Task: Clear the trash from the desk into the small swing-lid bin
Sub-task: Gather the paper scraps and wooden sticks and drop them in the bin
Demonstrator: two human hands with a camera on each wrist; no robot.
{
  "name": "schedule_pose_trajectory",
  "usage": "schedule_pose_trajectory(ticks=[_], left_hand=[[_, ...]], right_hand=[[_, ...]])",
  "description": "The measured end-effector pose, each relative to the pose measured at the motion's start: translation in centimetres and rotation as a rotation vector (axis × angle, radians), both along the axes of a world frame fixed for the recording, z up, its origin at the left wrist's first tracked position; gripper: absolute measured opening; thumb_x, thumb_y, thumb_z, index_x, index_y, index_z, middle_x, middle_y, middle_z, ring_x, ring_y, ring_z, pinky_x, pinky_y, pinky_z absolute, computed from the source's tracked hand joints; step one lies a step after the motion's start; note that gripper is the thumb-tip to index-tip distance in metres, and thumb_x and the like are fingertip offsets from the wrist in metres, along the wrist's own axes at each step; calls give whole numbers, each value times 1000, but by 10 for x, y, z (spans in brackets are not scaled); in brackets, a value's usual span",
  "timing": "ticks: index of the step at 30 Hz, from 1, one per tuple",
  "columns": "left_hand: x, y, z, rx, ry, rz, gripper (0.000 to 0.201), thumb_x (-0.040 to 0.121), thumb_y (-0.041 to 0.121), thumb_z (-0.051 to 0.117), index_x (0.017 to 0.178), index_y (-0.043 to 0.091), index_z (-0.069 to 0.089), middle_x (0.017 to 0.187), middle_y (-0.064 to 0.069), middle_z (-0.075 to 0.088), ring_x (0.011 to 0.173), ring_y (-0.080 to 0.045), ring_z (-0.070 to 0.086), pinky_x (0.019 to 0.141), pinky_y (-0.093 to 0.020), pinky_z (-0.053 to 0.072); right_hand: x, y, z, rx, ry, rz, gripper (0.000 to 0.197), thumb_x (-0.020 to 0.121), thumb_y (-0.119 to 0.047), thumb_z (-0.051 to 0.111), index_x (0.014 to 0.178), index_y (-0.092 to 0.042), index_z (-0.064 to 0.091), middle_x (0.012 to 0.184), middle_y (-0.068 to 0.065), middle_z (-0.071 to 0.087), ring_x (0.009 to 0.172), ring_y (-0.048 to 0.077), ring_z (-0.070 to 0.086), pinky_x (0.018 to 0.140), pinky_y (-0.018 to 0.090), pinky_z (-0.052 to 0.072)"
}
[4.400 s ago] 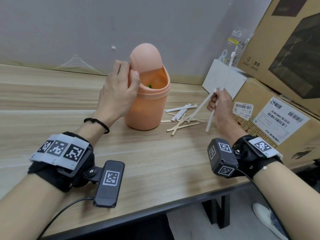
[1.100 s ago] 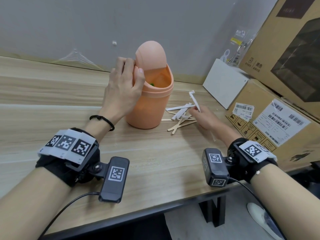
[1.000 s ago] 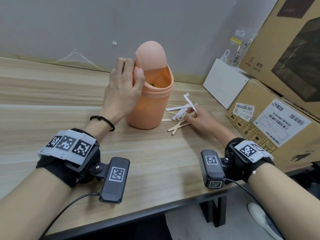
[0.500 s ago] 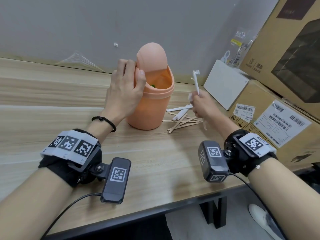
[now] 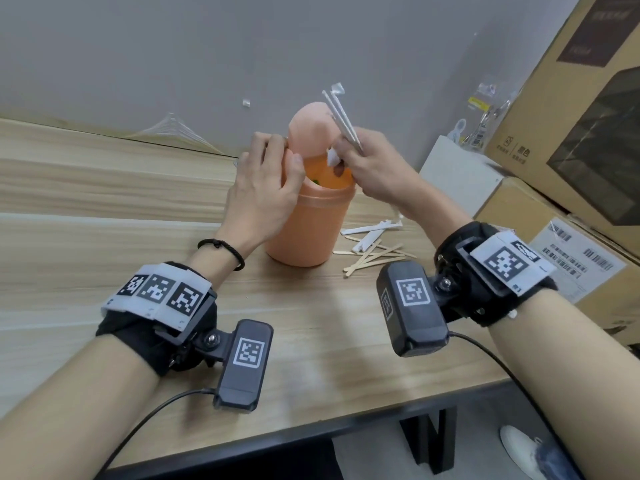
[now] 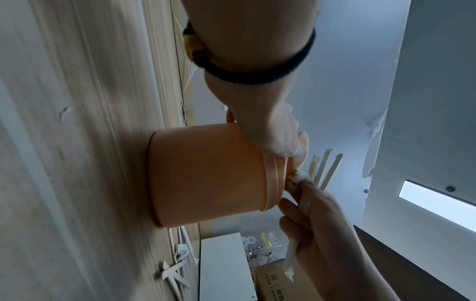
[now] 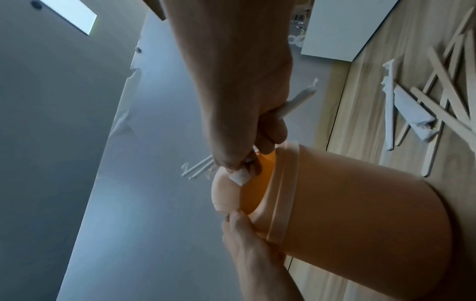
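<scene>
White wrappers (image 5: 341, 117) pinched in right-hand fingers (image 5: 346, 147) over the bin (image 5: 311, 223).

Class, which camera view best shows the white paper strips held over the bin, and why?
The head view: the white paper strips stand clear above the right hand at the bin mouth. The right wrist view shows only their ends beside the fingers; the left wrist view, backlit tips.
</scene>
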State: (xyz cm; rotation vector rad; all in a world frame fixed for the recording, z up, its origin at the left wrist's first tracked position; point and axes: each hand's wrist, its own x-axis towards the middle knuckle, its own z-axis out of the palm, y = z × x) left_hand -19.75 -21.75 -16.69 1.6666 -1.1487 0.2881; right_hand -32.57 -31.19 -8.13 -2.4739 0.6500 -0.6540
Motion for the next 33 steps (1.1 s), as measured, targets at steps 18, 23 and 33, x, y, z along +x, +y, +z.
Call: schedule_pose_trajectory(ticks=[18, 23, 33], left_hand=[[-2, -1, 0, 24, 0, -9, 47, 92, 49, 23, 102, 10, 47, 113, -11, 44, 94, -32, 48, 81, -46, 41], [-2, -1, 0, 30, 5, -16, 47, 92, 49, 23, 104, 10, 47, 114, -9, 43, 96, -32, 47, 81, -43, 40], [-1, 2, 2, 57, 24, -51, 50, 90, 51, 22, 106, 11, 48, 115, -9, 43, 101, -33, 48, 88, -46, 41]], right_hand=[[-25, -2, -2, 143, 33, -1, 21, 99, -23, 50, 101, -10, 67, 50, -23, 51, 41, -9, 47, 40, 5, 32], [-29, -7, -1, 335, -49, -96, 33, 96, -52, 33, 96, -23, 48, 75, -9, 40, 53, 7, 29, 51, 22, 25], [-17, 8, 15, 480, -543, 65, 39, 101, -40, 42, 68, -23, 30, 52, -12, 29, 52, 11, 23, 54, 26, 23]])
